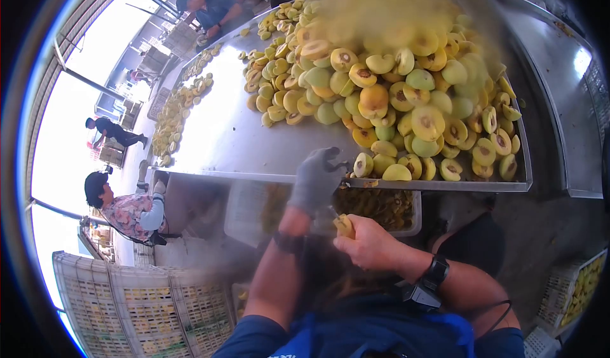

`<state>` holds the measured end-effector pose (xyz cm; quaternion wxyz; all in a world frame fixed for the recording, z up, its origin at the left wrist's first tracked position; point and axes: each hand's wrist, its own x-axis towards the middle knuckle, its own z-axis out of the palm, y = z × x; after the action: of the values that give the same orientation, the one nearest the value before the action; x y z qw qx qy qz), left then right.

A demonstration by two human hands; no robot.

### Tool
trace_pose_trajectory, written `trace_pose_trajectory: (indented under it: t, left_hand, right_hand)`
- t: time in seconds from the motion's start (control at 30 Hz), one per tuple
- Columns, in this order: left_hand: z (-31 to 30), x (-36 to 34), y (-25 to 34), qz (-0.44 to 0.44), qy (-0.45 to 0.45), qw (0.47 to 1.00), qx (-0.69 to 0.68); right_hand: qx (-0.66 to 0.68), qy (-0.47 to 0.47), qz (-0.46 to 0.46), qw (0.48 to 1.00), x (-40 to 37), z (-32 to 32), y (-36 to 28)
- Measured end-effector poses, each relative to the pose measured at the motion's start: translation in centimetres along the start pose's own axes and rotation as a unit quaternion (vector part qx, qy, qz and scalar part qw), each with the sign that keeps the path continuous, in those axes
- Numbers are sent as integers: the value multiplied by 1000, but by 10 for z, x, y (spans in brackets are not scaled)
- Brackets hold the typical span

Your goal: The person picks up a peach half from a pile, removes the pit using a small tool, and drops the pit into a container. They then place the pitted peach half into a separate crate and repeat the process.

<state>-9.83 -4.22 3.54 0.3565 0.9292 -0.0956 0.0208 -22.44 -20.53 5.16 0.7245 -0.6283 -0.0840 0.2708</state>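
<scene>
My left hand [316, 179], in a grey glove with dark-stained fingertips, reaches over the front edge of the metal table [254, 148]. Its fingers are bent with a gap between them, and no fruit shows in the gap. Just beyond lies a heap of halved yellow-green fruit [427, 123], some with brown stone hollows facing up. My bare right hand [375, 243] is below the table edge, closed around the yellow handle [344, 226] of a small tool with a short metal tip. A crate [406, 213] of brownish scraps sits under the edge, partly behind my hands.
Stacked plastic crates [146, 307] stand at the lower left, and another crate of fruit [581, 291] at the lower right. A person in a floral top [130, 215] is at the left; another [216, 11] works across the table. More halves [175, 126] line its left side.
</scene>
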Motion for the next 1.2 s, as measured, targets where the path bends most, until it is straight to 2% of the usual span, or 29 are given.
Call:
trace_pose_trajectory:
  t: [0.1, 0.2, 0.3, 0.4, 0.47, 0.53, 0.6, 0.63, 0.7, 0.73, 0.83, 0.93, 1.03, 1.13, 1.2]
  left_hand:
    - [29, 24, -7, 34, -97, 994, 42]
    - [29, 37, -9, -1, -187, 982, -8]
    - [23, 37, -2, 11, -200, 980, 22]
    - [22, 34, -1, -4, -122, 989, 82]
    - [20, 31, -16, -48, -91, 991, -91]
    - [8, 22, -10, -73, -68, 964, -245]
    - [-7, 4, 4, -84, -57, 921, -377]
    - [-11, -7, 14, -71, -50, 918, -387]
    - [-15, -33, 36, -48, -37, 912, -407]
    - [-20, -44, 45, -73, -71, 890, -444]
    - [-20, -65, 62, -29, -37, 874, -483]
    - [-35, -75, 58, -94, -77, 900, -418]
    - [-41, -81, 54, -139, -72, 893, -421]
    - [-33, -85, 41, -109, 8, 869, -482]
    - [-37, -91, 43, -114, 29, 871, -476]
  right_hand:
    - [-93, 57, -69, 992, 2, -2, 13]
    - [-108, 48, -23, 993, -2, -9, 3]
    - [-148, 67, -31, 986, 0, -15, -3]
    - [-152, 98, -32, 983, 2, -19, -5]
    - [-129, 156, -34, 979, 5, -24, -3]
    - [-100, 231, -61, 966, 10, -28, 5]
    - [-72, 258, -75, 961, 11, -34, 5]
    - [-59, 272, -83, 957, 13, -37, 1]
    - [-29, 247, -95, 964, 14, -38, -3]
    - [-19, 239, -118, 964, 15, -36, -5]
    - [-45, 207, -148, 966, 13, -41, -11]
    - [-75, 176, -165, 967, 15, -47, -12]
    - [-68, 177, -163, 968, 13, -42, -7]
    - [-104, 163, -139, 971, 1, -34, -9]
    - [-119, 135, -122, 976, -7, -24, -9]
